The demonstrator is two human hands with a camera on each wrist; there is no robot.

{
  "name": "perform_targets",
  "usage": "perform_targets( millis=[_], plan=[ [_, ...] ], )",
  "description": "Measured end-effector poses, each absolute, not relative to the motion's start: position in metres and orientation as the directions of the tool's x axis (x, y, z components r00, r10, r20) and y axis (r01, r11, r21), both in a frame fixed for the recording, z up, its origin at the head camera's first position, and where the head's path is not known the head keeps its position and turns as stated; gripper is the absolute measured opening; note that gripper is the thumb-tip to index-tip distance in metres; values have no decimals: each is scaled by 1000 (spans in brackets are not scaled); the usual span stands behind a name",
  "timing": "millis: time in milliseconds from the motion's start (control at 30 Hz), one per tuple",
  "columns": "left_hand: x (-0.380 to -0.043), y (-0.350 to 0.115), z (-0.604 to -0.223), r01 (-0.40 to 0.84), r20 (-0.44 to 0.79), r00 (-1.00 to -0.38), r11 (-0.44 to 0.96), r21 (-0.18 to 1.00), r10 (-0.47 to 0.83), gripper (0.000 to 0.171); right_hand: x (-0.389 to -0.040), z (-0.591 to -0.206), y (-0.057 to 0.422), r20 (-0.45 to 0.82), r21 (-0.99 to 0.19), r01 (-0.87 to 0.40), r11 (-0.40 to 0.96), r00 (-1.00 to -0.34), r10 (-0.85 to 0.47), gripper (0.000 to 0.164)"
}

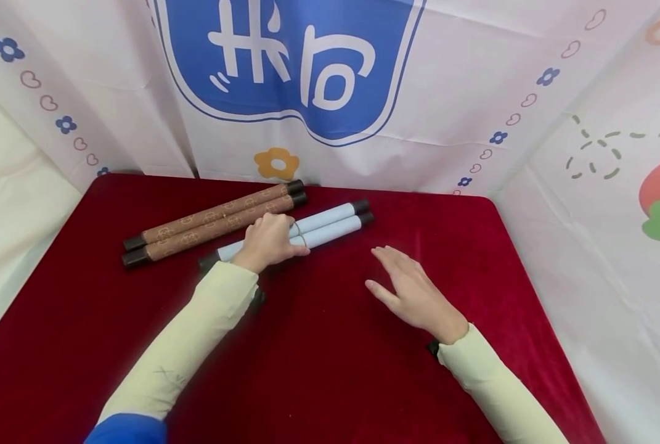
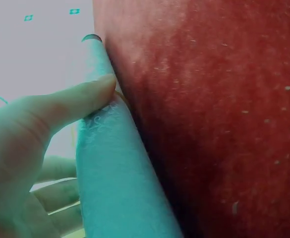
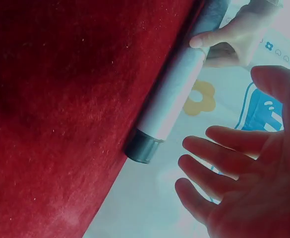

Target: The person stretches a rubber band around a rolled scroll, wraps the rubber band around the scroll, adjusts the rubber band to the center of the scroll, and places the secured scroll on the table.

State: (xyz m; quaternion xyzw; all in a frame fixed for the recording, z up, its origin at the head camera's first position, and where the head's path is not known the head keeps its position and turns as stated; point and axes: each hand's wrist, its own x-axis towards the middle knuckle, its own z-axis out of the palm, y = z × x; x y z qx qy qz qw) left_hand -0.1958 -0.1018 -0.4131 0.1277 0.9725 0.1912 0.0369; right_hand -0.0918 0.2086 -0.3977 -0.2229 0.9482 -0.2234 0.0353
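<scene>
Two light blue scrolls (image 1: 332, 233) with black ends lie side by side on the red cloth, tied with a thin cord (image 1: 300, 234). My left hand (image 1: 267, 242) grips them near their middle. In the left wrist view its thumb (image 2: 85, 101) presses on the near scroll (image 2: 120, 168), and the other fingers reach behind it. To the right of the scrolls, my right hand (image 1: 415, 296) is held apart from them with nothing in it. Its fingers are spread in the right wrist view, close to a scroll's black end (image 3: 144, 147).
Two brown patterned scrolls (image 1: 213, 223) with dark ends lie together, behind and left of the blue ones. Red velvet cloth (image 1: 330, 370) covers the table. A white printed curtain (image 1: 440, 123) hangs along its back edge, with another printed sheet (image 1: 601, 259) at the right.
</scene>
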Motion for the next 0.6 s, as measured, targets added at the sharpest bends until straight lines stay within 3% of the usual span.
perform_targets(
  millis=[367,467,600],
  plan=[
    [-195,-79,-417,134,-117,-974,913,387,192,62,-95,-400,205,-9,-406,-403,820,-896,-445,76],
    [-191,-82,-417,159,-149,-964,925,345,221,78,-96,-401,204,-20,-347,-400,849,-901,-433,78],
    [-176,-95,-413,236,-103,-954,914,329,283,101,-101,-401,206,-26,-276,-370,887,-920,-392,82]
  ],
)
